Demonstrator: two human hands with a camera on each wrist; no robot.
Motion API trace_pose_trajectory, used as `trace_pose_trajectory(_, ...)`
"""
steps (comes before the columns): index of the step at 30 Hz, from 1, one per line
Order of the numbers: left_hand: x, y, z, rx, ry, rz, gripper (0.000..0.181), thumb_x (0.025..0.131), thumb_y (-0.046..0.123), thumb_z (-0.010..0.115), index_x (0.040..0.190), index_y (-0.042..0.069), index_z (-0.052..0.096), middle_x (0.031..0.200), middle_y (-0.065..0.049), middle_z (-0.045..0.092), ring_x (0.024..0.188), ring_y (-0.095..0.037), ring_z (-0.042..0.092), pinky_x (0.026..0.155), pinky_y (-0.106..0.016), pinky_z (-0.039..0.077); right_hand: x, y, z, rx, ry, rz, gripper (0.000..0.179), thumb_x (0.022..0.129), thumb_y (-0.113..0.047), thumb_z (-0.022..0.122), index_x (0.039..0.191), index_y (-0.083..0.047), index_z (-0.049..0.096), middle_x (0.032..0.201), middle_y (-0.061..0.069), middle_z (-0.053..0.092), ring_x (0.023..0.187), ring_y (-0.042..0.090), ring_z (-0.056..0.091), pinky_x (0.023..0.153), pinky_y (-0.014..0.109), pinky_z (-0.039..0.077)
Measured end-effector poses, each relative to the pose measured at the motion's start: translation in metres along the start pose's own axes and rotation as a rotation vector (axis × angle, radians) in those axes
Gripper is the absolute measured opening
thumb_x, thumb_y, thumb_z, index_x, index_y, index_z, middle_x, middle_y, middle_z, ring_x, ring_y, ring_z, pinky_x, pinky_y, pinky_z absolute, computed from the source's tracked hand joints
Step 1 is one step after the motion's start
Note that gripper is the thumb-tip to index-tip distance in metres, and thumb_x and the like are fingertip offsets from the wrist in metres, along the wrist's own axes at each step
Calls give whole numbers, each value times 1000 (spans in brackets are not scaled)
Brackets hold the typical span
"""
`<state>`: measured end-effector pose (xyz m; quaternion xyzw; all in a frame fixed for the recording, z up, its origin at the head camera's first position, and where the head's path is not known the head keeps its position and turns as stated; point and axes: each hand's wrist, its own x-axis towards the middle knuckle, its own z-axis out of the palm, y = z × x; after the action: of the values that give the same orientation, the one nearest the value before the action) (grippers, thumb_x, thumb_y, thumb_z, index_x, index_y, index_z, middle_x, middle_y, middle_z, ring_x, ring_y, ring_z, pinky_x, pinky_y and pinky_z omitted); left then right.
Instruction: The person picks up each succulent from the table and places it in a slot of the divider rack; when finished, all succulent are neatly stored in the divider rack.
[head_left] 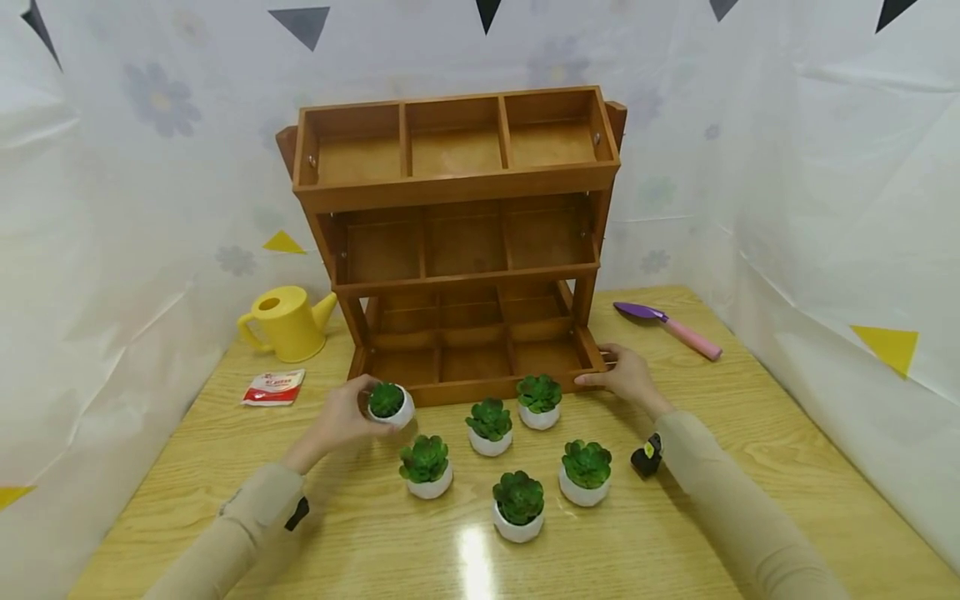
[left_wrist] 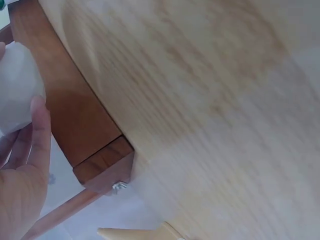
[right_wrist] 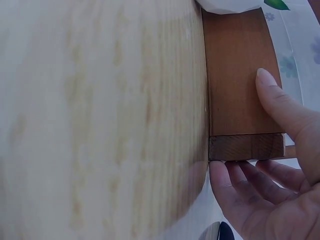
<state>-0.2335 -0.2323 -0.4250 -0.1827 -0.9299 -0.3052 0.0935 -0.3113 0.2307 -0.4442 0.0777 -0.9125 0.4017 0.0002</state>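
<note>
My left hand [head_left: 351,414] grips a potted succulent [head_left: 390,405] by its white pot, tilted close in front of the left end of the wooden shelf's bottom tier. In the left wrist view, fingers and thumb curl round the faceted white pot [left_wrist: 19,87]. With the right hand [head_left: 628,377] I hold the right front corner of the tiered wooden shelf [head_left: 459,188]. The right wrist view has the thumb [right_wrist: 272,92] on the front board [right_wrist: 242,75] and the other fingers against its end. The shelf's divided compartments hold nothing.
Several more succulents in white pots, one of them a front plant [head_left: 518,506], stand on the table before the shelf. To the left are a yellow watering can [head_left: 287,325] and a red-and-white packet [head_left: 273,388]. A purple trowel with a pink handle [head_left: 692,339] lies at right.
</note>
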Motion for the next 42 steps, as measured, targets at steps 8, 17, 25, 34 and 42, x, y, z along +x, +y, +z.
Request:
trace_pose_trajectory(8, 3, 4, 0, -57, 99, 12, 61, 64, 24, 90, 112, 1, 60, 105, -13, 67, 94, -26, 64, 79, -40, 54, 0, -2, 0, 4, 4, 4, 83, 76, -39, 80, 139, 2, 45, 129, 30, 55, 113, 42, 57, 90, 51, 50)
trace_pose_trajectory(17, 14, 4, 8, -126, 282, -36, 61, 63, 16, 89, 113, 0, 58, 94, -15, 65, 72, -18, 56, 59, -20, 47, -1, 1, 1, 11, -2, -1, 82, 77, -38, 80, 139, 2, 45, 128, 29, 55, 112, 41, 58, 87, 48, 52)
trace_pose_trajectory(25, 30, 3, 16, -76, 324, -81, 60, 66, 20, 89, 114, 2, 58, 99, -14, 65, 79, -22, 58, 65, -27, 48, 1, -2, 0, 14, -1, 5, 82, 76, -37, 81, 139, 2, 45, 127, 29, 56, 110, 41, 59, 88, 49, 51)
trace_pose_trajectory(34, 42, -2, 22, -122, 343, -188, 61, 70, 28, 86, 116, 0, 56, 108, -17, 63, 97, -31, 60, 83, -44, 50, 2, -1, 2, 16, -11, 16, 84, 75, -39, 82, 138, 2, 45, 127, 29, 56, 110, 40, 59, 88, 49, 51)
trace_pose_trajectory(42, 44, -4, 25, -76, 290, -232, 60, 71, 33, 85, 112, -1, 57, 106, -19, 65, 96, -32, 62, 82, -46, 51, 0, -1, 0, 11, 5, 17, 82, 75, -37, 82, 138, 2, 46, 127, 28, 56, 111, 40, 59, 89, 49, 51)
